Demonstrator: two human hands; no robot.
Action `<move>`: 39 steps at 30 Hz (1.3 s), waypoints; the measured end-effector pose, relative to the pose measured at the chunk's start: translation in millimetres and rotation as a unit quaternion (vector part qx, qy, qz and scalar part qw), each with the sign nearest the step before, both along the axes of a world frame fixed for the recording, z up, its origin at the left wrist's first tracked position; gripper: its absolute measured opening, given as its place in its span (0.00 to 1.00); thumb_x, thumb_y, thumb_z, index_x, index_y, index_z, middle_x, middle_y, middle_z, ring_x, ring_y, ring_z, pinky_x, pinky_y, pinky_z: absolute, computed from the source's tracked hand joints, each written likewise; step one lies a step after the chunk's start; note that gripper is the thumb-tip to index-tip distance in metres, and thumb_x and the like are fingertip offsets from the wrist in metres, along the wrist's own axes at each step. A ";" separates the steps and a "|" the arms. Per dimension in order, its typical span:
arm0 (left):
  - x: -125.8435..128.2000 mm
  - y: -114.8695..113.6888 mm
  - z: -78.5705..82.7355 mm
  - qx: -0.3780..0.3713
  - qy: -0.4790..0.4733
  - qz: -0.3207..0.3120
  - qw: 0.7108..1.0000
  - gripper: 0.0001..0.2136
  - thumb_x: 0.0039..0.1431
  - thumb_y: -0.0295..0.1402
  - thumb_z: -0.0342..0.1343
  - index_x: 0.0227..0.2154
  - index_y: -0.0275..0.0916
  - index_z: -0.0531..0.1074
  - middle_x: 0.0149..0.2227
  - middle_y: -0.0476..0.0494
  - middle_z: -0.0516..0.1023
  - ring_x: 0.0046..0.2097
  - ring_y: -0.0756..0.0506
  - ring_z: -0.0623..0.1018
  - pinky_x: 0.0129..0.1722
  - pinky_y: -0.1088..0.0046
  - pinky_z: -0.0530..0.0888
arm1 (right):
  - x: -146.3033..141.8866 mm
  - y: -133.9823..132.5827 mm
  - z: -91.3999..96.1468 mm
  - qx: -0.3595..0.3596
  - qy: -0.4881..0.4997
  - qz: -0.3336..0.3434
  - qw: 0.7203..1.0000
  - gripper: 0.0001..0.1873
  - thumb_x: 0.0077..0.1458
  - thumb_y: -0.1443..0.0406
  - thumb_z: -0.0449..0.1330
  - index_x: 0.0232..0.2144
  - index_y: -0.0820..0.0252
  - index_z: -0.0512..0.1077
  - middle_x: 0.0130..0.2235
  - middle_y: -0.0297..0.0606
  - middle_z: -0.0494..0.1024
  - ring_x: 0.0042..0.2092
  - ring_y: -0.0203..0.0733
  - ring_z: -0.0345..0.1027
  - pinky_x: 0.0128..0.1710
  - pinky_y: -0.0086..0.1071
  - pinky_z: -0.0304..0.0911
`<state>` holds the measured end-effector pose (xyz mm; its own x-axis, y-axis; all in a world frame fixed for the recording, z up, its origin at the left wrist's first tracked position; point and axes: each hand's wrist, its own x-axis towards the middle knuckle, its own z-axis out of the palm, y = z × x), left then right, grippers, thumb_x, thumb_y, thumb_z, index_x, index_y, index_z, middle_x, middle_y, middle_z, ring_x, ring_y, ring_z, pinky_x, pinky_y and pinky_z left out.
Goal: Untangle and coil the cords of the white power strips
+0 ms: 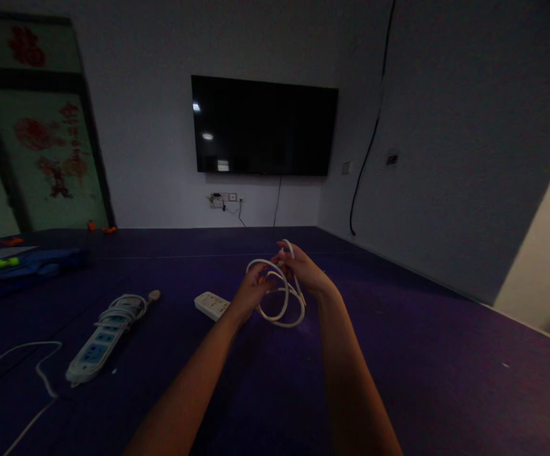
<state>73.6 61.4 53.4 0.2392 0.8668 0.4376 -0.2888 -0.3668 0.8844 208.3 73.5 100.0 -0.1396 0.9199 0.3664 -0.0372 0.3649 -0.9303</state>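
Observation:
A white power cord (283, 323) hangs in loose loops between my two hands, above the dark purple surface. My left hand (255, 292) is closed on the left side of the loops. On the right, my right hand (303, 269) pinches the cord near its upper loop. Just left of the loops lies a white power strip (211, 305), partly hidden behind my left forearm. Farther left is a longer power strip (95, 353) with blue socket faces, its own white cord wound around one end and its plug (154, 295) sticking out.
A thin white cable (42, 370) trails at the lower left. Blue cloth (32, 263) with a yellow-green item lies at the far left, near small orange objects (108, 230). A television (265, 126) hangs on the wall, and a black cable (366, 164) runs down the right wall.

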 end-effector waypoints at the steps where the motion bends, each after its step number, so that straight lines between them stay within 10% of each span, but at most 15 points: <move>1: -2.0 -2.4 4.3 0.004 0.010 0.001 1.000 0.20 0.45 0.24 0.55 0.44 0.39 0.69 0.48 0.43 0.73 0.46 0.44 0.74 0.44 0.68 0.71 | -1.3 -1.2 -0.4 0.000 -0.012 0.023 1.000 0.23 0.47 0.62 0.60 0.46 0.59 0.62 0.29 0.32 0.73 0.22 0.29 0.61 0.22 0.25 0.56; 6: -15.2 -8.4 21.8 0.011 0.034 0.016 0.999 0.22 0.43 0.24 0.56 0.45 0.41 0.68 0.50 0.43 0.72 0.50 0.42 0.71 0.47 0.68 0.68 | -15.1 -9.5 3.8 0.014 -0.025 0.126 0.992 0.30 0.33 0.69 0.67 0.42 0.58 0.64 0.30 0.32 0.75 0.30 0.36 0.69 0.31 0.29 0.64; 13: -36.5 -2.7 28.3 -0.032 0.049 0.000 0.998 0.16 0.52 0.37 0.51 0.44 0.41 0.70 0.47 0.42 0.74 0.52 0.43 0.70 0.51 0.63 0.63 | -29.5 -9.3 7.9 0.044 0.028 0.067 0.996 0.22 0.42 0.63 0.60 0.42 0.62 0.64 0.18 0.25 0.68 0.14 0.27 0.55 0.14 0.23 0.48; 18: -47.7 4.4 28.2 0.001 0.123 0.127 0.984 0.14 0.45 0.39 0.58 0.33 0.34 0.73 0.36 0.38 0.78 0.39 0.43 0.75 0.39 0.67 0.70 | -26.6 -10.6 10.4 0.028 0.073 0.065 0.995 0.21 0.44 0.62 0.60 0.42 0.63 0.65 0.18 0.26 0.69 0.13 0.23 0.44 0.12 0.21 0.36; 22: -59.7 12.3 26.4 0.081 0.271 0.269 0.921 0.10 0.46 0.37 0.57 0.27 0.33 0.73 0.30 0.39 0.78 0.34 0.45 0.75 0.35 0.70 0.69 | -23.7 -11.7 11.3 0.030 0.099 0.060 0.993 0.21 0.43 0.62 0.60 0.41 0.62 0.65 0.19 0.29 0.70 0.13 0.22 0.43 0.13 0.21 0.34; 29: -49.6 16.7 8.5 0.082 0.429 0.128 0.890 0.02 0.38 0.27 0.60 0.16 0.35 0.73 0.18 0.51 0.73 0.24 0.50 0.72 0.25 0.77 0.65 | -17.8 -8.9 12.3 0.027 0.138 0.039 0.989 0.19 0.42 0.64 0.60 0.40 0.61 0.66 0.18 0.29 0.71 0.12 0.23 0.43 0.12 0.20 0.35; 39: -30.9 22.5 -14.1 0.132 0.473 0.156 0.857 0.04 0.47 0.23 0.53 0.22 0.35 0.71 0.21 0.49 0.72 0.25 0.51 0.71 0.25 0.78 0.64 | 15.6 -6.1 16.9 0.025 0.252 -0.049 0.966 0.14 0.39 0.68 0.60 0.33 0.61 0.67 0.16 0.30 0.70 0.12 0.23 0.43 0.12 0.20 0.35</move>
<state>42.6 83.9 39.3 0.3694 0.8542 0.3659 0.6605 -0.5183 0.5432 223.9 67.5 116.9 0.1546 0.8995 0.4087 -0.4451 0.4327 -0.7840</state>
